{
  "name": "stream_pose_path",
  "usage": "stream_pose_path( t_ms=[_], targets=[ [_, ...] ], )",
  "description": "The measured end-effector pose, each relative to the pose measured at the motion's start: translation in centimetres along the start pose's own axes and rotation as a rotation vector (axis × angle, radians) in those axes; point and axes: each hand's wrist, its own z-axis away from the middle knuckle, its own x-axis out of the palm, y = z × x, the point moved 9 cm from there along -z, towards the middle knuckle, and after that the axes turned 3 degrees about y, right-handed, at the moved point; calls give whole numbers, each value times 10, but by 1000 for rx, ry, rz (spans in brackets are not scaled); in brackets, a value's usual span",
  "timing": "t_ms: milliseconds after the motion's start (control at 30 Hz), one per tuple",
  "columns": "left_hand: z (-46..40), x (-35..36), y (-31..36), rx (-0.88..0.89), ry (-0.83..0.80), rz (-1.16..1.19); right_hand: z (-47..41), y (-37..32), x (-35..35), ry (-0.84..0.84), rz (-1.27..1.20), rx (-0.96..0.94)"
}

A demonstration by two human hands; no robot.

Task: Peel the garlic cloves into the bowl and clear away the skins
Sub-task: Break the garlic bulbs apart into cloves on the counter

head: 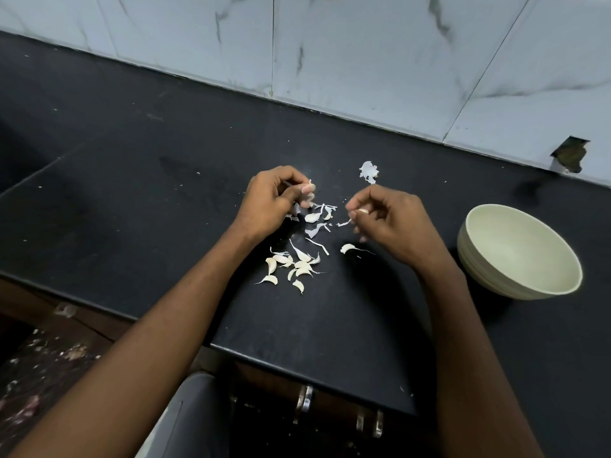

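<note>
Clove (pixel 363 211) pinched in right hand (pixel 393 223), mid-desk; left hand (pixel 276 201) pinches skin (pixel 305 190). Bowl (pixel 515 256) near desk's right edge, well apart. Risk: slippery clove drops among loose skins (pixel 319 223), mixes with unpeeled cloves (pixel 292 267).

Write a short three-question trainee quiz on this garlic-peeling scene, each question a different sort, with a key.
1. True or false: the bowl already holds peeled cloves.
2. Multiple choice: what does the right hand pinch? A) a knife B) a garlic clove C) the bowl's rim
3. Fill in: the pile of cloves lies on the black ____, nearer the person than the left hand.

Key
1. False: its visible inside is bare.
2. B: a pale clove shows at the fingertips, while the left hand pinches a scrap of skin.
3. Countertop, where loose skins lie scattered between the hands.
</note>
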Motion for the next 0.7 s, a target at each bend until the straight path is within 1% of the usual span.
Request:
stream_pose_path(
  t_ms=[100, 233, 300, 400, 500, 567, 700],
  targets=[
    [-1, -2, -1, -9, 13, 55, 12, 1, 0, -77, 17, 7],
    [1, 0, 1, -23, 11, 125, 20, 13, 10, -233, 32, 124],
    [1, 0, 0, -42, -1, 180, 20, 13, 16, -263, 51, 138],
    [-1, 1, -5, -110, -6, 280, 17, 8, 21, -242, 85, 81],
    [-1, 3, -7, -154, -14, 383, 16, 16, 20, -203, 28, 127],
    [-1, 4, -8, -174, -18, 417, 13, 18, 17, -143, -98, 169],
    [2, 6, -8, -196, -41, 424, 2, 10, 9, 44, -519, 176]
  ],
)
